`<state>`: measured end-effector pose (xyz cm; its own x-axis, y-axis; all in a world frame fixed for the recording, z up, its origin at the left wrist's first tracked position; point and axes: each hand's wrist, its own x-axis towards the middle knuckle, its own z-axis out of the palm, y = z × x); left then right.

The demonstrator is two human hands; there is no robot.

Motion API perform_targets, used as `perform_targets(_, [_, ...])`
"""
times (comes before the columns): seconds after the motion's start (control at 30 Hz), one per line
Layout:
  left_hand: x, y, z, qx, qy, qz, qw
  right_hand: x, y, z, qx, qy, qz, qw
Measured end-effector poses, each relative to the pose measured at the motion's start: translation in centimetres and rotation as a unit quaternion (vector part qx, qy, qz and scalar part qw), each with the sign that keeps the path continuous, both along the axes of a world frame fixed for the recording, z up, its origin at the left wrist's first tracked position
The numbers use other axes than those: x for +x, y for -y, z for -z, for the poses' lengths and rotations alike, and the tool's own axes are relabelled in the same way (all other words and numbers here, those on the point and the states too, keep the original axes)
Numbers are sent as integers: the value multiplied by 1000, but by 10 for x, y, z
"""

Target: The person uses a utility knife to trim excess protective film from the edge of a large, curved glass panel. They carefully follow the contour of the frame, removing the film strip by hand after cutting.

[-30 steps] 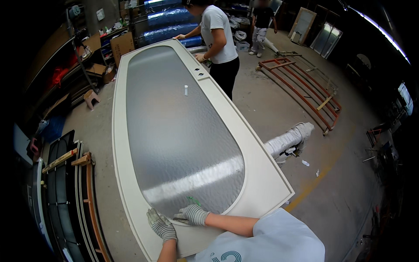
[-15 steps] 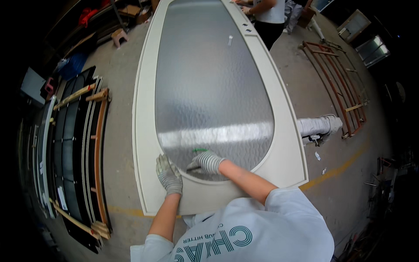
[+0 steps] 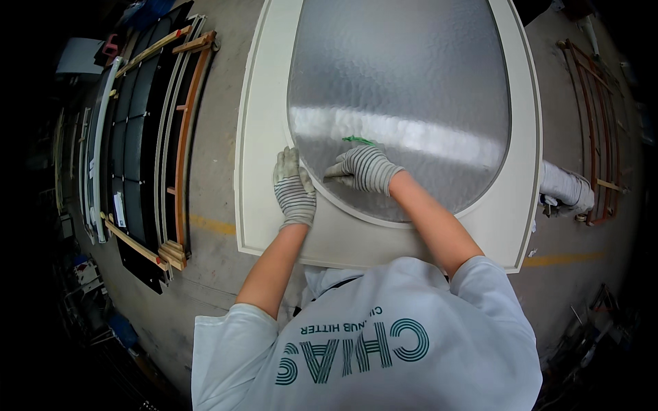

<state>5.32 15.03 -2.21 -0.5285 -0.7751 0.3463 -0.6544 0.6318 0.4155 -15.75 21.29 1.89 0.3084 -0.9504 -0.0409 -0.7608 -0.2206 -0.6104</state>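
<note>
A large pale door panel (image 3: 384, 245) lies flat in front of me, with a rounded pane of rippled glass (image 3: 404, 75) set into it. My left hand (image 3: 295, 188), in a striped, dirty work glove, rests on the pale frame at the glass's lower left edge, fingers stretched out. Just right of it, over the glass near that curved edge, is my right hand (image 3: 367, 169), gloved alike and closed. A thin green thing (image 3: 358, 140) sticks out at its far side; the hand hides the rest, so its kind is unclear.
Dark glazed panels (image 3: 130, 130) and wooden bars (image 3: 188, 137) stand at the left. To the right are a wrapped bundle (image 3: 567, 186) and a rusty-red metal rack (image 3: 596, 130). A yellow line (image 3: 565, 259) crosses the concrete floor.
My view has tilted down, so the panel sits higher in the picture and the other person beside it is out of sight. Both hands keep nearly the same places at the glass edge.
</note>
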Motion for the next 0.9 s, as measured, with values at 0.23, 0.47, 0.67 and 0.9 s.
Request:
perform_targets(0.23, [-3,1,0,19,5,-7,1000,11,14,6,16,19,42,999])
perform_targets(0.47, [-3,2,5,16,6,-9,1000,26,18,-1,75,-51,106,990])
perform_targets(0.67, [-5,1,2,5,-4,4,1000,23,20,8,63,7,118,991])
perform_targets(0.9, [1,1,3,11,12,-4,1000,6,3,-10,74,37,14,996])
